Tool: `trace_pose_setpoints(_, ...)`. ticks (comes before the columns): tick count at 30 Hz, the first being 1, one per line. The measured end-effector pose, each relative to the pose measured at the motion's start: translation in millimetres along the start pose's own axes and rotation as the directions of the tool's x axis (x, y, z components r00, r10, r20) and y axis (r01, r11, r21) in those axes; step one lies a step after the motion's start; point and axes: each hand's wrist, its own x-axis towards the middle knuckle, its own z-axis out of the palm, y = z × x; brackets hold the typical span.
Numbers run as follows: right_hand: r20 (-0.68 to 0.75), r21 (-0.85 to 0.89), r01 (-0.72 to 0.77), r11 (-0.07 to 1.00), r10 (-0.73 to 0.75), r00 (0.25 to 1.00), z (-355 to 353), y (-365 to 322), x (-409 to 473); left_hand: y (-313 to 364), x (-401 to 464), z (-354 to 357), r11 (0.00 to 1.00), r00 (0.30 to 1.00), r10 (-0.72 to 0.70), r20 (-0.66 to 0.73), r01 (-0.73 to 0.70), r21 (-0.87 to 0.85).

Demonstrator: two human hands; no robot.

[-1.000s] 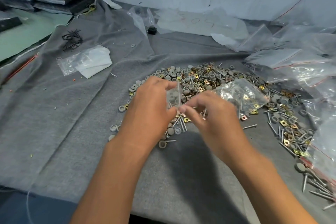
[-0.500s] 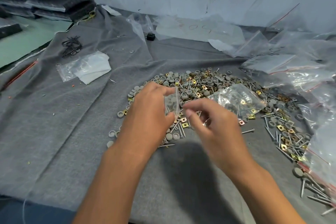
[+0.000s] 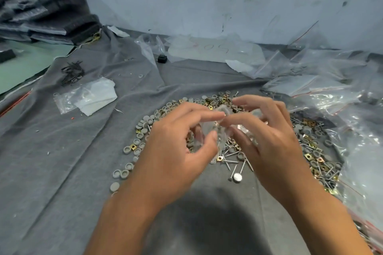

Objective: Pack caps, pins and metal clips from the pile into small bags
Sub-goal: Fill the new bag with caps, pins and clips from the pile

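Both hands meet over the middle of the pile (image 3: 228, 151) of grey caps, pins and brass-coloured metal clips, which spreads across the grey cloth (image 3: 62, 161) covering the table. The left hand (image 3: 176, 151) has its thumb and fingers curled round a small clear bag (image 3: 209, 130), and the right hand (image 3: 267, 141) pinches the same bag from the other side, its forefinger and thumb closed on the bag's upper edge; the bag is blurred, so what it contains cannot be told. Loose caps (image 3: 119, 174) trail off the left side of the pile toward the near edge, and a few pins (image 3: 232, 159) lie just below the hands. The near part of the cloth, between the two forearms, carries only a shadow. To the left, the cloth has open room up to a small stack of flat clear bags (image 3: 89, 97) and a tangle of black wire pieces (image 3: 71, 71) beyond it. The right side is crowded: large crumpled plastic bags (image 3: 331, 89) with red seal strips overlap the pile's right edge and run to the far right corner. At the far edge, against the wall, lie more plastic sheets (image 3: 213, 49) and a small black object (image 3: 162, 58). Dark folded material (image 3: 51, 16) is stacked at the far left corner.
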Motion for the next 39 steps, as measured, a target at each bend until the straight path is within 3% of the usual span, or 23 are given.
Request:
trace_pose_setpoints(5, -0.029, 0.176, 0.030, 0.984, -0.026, 0.999, -22, 5, -5, 1, -2, -2, 0.989, 0.985, -0.037, 0.169, 0.060, -0.134)
trace_pose_setpoints(9, 0.076, 0.354, -0.135, 0.925, 0.116, 0.990, -21, 8, -14, -7, -4, 8, 0.958, 0.971, -0.083, 0.226, 0.140, -0.251)
trace_pose_setpoints(13, 0.234, 0.602, -0.434, 0.671, 0.371, 0.899, -16, 12, -22, -20, -3, 16, 0.865, 0.961, -0.182, 0.207, 0.257, -0.431)
trace_pose_setpoints(18, 0.297, 0.674, -0.509, 0.536, 0.435, 0.850, -12, 19, -25, -33, 2, 17, 0.783, 0.930, -0.351, 0.114, 0.358, -0.508)
trace_pose_setpoints(25, 0.203, 0.594, -0.489, 0.639, 0.469, 0.859, -8, 18, -25, -27, 5, 23, 0.779, 0.931, -0.355, 0.085, 0.345, -0.524)
trace_pose_setpoints(31, 0.235, 0.640, -0.491, 0.591, 0.458, 0.857, -3, 7, -25, -23, 5, 22, 0.765, 0.937, -0.339, 0.085, 0.327, -0.555)
trace_pose_setpoints(39, 0.197, 0.568, -0.463, 0.681, 0.434, 0.879, 0, 4, -22, -25, 2, 24, 0.800, 0.946, -0.305, 0.107, 0.315, -0.511)
